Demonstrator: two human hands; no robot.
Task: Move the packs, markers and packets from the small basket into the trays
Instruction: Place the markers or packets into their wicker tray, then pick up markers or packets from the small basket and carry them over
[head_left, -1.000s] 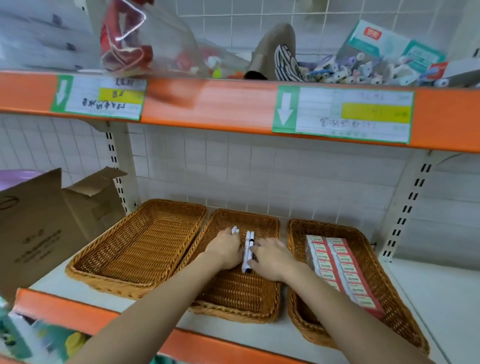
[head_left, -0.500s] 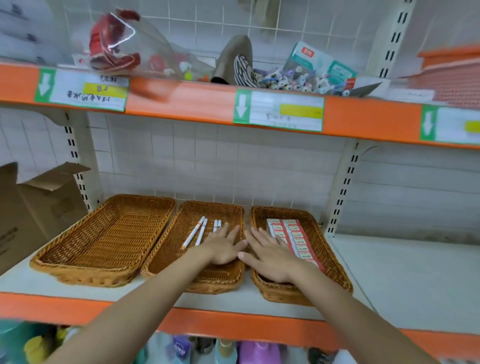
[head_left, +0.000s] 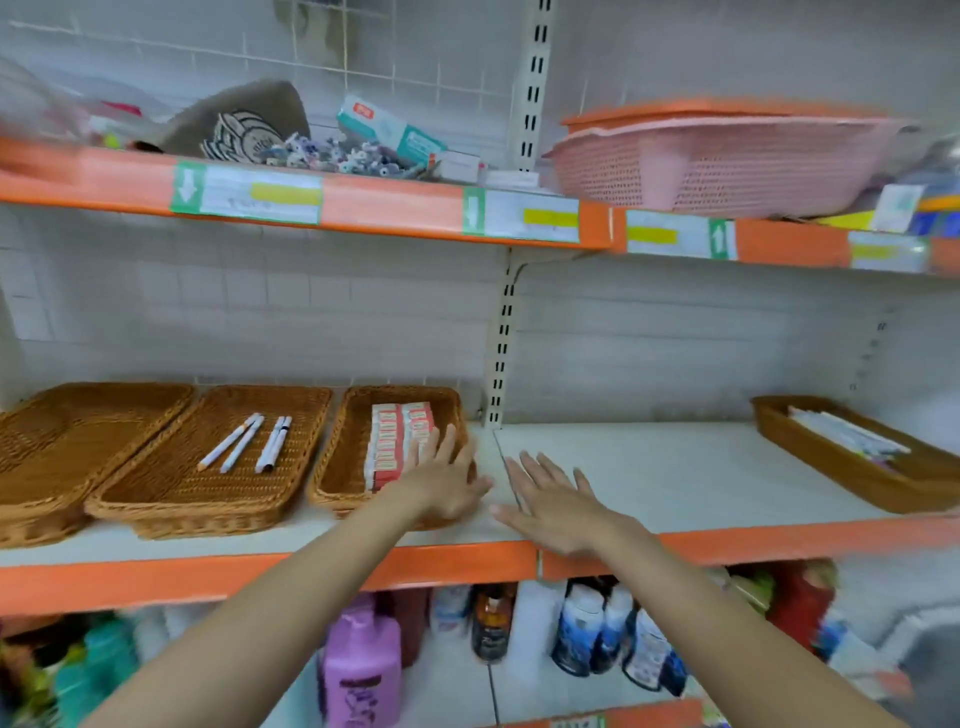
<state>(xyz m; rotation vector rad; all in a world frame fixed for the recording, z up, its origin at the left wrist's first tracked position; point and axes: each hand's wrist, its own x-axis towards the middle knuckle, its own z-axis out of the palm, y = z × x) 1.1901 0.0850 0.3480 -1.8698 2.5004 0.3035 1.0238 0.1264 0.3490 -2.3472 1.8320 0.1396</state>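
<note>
**Both hands spread and empty at the shelf front**

The left hand (head_left: 441, 486) was spread flat, fingers straight and slightly fanned, holding nothing. It lay over the near right corner of the right tray (head_left: 347, 441), at about 6 o'clock from the packs (head_left: 397, 441); whether it touched the rim or the packs could not be told. The right hand (head_left: 553, 501) was spread too, palm down, fingers pointing toward 11 o'clock, above the bare white shelf (head_left: 649, 467) just right of that tray. Whether it rested on the shelf or hung over it could not be told. The two hands were near each other but apart.

Three wicker trays sat side by side on the shelf. The packs, red and white, lay in two rows against the right tray's right side. Four markers (head_left: 249, 441) lay in the middle tray (head_left: 171, 493) in two loose pairs, tips toward 7 o'clock. The left tray (head_left: 47, 452), at 9 o'clock from the middle one, showed only its weave.

At 3 o'clock, well apart from the hands, a brown basket (head_left: 831, 467) held a bundle of pale pens or packets, too blurred to tell which. On the upper shelf, at 1 o'clock from the hands, stood a pink mesh basket (head_left: 701, 166). Bottles (head_left: 363, 670) stood below.
</note>
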